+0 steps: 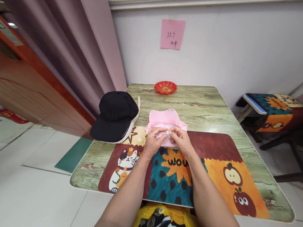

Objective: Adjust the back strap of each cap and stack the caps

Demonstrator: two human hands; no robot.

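A pink cap (164, 118) lies on the table with its brim away from me and its strap side toward me. My left hand (153, 139) pinches the cap's strap from the left. From the right, my right hand (180, 138) pinches the same strap close to a small light-coloured buckle (167, 132). Both sets of fingertips nearly meet at that buckle. To the left, a black cap (117, 111) rests on top of at least one white cap (130, 129), most of which is hidden.
A printed mat (219, 147) covers the near part of the green wood-patterned table (209, 109). At the back stands a red scalloped dish (165, 88). A wooden door (34, 77) and curtain (95, 29) border the left; a stool (279, 107) stands right.
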